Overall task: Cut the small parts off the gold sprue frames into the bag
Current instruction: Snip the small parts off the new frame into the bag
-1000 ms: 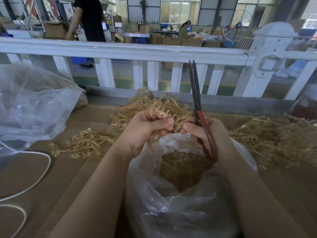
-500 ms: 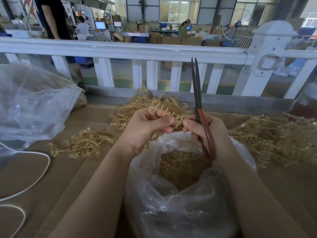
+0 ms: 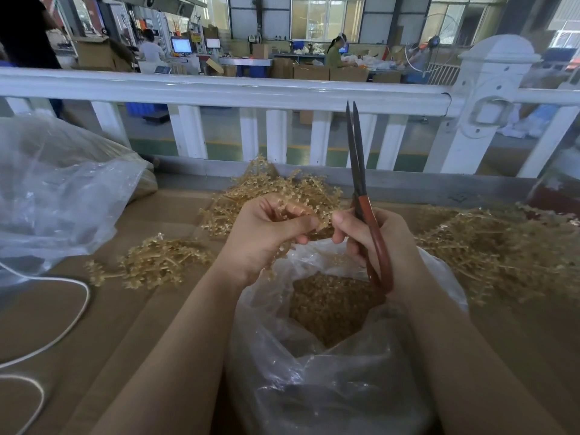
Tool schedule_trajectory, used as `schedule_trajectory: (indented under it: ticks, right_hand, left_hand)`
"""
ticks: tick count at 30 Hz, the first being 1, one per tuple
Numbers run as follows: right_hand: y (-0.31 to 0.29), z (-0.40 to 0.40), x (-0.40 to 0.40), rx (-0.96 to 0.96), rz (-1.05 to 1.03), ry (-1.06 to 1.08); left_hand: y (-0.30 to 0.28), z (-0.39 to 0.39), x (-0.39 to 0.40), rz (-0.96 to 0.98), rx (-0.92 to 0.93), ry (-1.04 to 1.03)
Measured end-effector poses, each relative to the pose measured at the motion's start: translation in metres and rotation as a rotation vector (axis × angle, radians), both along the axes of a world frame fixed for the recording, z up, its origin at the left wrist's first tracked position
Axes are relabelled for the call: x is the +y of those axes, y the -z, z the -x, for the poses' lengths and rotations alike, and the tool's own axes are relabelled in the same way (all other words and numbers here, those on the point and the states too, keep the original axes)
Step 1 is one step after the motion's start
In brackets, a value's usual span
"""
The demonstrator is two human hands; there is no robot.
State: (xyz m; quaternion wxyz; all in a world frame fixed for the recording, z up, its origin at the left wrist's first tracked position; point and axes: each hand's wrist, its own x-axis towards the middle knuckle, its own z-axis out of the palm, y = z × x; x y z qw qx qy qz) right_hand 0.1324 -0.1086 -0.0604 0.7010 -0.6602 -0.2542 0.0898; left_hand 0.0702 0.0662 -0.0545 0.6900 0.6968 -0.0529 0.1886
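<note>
1. We hold a gold sprue frame (image 3: pixel 306 211) in our left hand (image 3: pixel 266 237), fingers curled round it and thumb pressed across the top, directly above the mouth of the clear bag (image 3: pixel 329 365); we judge it sits there so that whatever comes off drops straight in.
2. Our right hand (image 3: pixel 373 240) grips the red-handled scissors (image 3: pixel 364 202), fingers wrapped round the loop. The blades point up, almost together, clear of the frame, so nothing is being cut at this instant.
3. The right thumb tip touches the frame's end beside the left thumb, which looks like steadying or turning it to find the next part.
4. The bag already holds a bed of loose gold parts (image 3: pixel 329 306), so the work seems well along.
5. Heaps of frames (image 3: pixel 489 246) lie right, behind and left on the cardboard table (image 3: pixel 157 324), within easy reach.
6. A second plastic bag (image 3: pixel 56 199) lies at far left.
</note>
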Motion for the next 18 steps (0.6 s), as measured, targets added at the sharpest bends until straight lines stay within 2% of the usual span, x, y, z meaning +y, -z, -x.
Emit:
schedule_trajectory:
  ticks: [3, 6, 7, 9, 14, 16, 18]
  right_hand:
    - [0.000, 0.002, 0.001, 0.007, 0.012, -0.009]
    - [-0.001, 0.003, 0.002, 0.011, 0.019, -0.005]
    - [-0.003, 0.004, 0.002, 0.020, 0.029, -0.007]
    - [-0.005, 0.005, 0.003, 0.032, 0.083, -0.006]
    - [-0.006, 0.002, 0.004, 0.048, 0.183, 0.035]
    - [-0.004, 0.001, 0.004, 0.069, 0.157, 0.029]
    - [-0.003, 0.000, 0.003, 0.059, 0.120, 0.031]
  left_hand:
    - [0.006, -0.003, -0.004, -0.257, -0.136, -0.233]
    - [0.012, -0.005, -0.006, -0.847, -0.381, -0.497]
    - [0.012, -0.005, -0.007, -0.993, -0.451, -0.552]
    - [0.013, -0.006, -0.007, -1.146, -0.541, -0.603]
    - [0.011, -0.005, -0.009, -1.163, -0.640, -0.665]
    - [0.009, -0.004, -0.010, -1.110, -0.588, -0.629]
    - [0.008, -0.003, -0.010, -1.009, -0.442, -0.551]
